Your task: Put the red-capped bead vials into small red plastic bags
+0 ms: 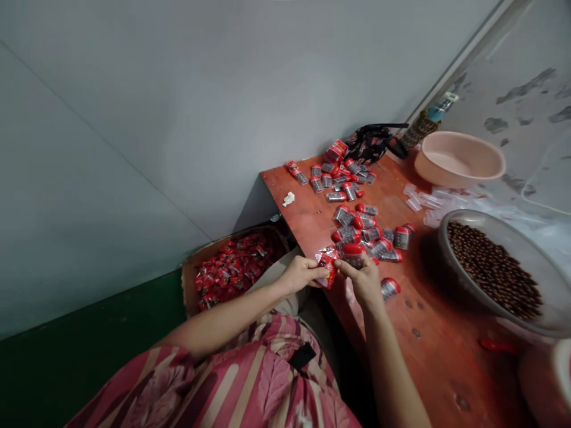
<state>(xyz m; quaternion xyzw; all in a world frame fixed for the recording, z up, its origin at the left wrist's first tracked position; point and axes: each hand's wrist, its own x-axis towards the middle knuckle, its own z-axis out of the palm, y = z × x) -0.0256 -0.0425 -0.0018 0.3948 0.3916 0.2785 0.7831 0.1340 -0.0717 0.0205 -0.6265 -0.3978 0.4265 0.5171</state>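
My left hand (pixel 300 276) is closed on a small red-and-clear plastic packet (pixel 329 259) at the table's near edge. In my right hand (pixel 364 280) is a small clear container with a red lid (pixel 354 252), held beside the packet. The right thumb reaches toward the packet's edge; whether it presses on it I cannot tell. Just beyond my hands lies a loose group of similar red-lidded containers (pixel 370 233) with dark contents. One more container (pixel 390 288) lies apart, to the right of my right hand.
A box of red packets (pixel 191 291) stands low at the left. On the orange table (pixel 307 217) are more containers (pixel 343 178), a white scrap (pixel 288 199), a dark patterned bag (pixel 370 145), a pink basin (pixel 461 178), clear plastic pieces (pixel 430 202) and a bowl (pixel 553 297) of brown balls.
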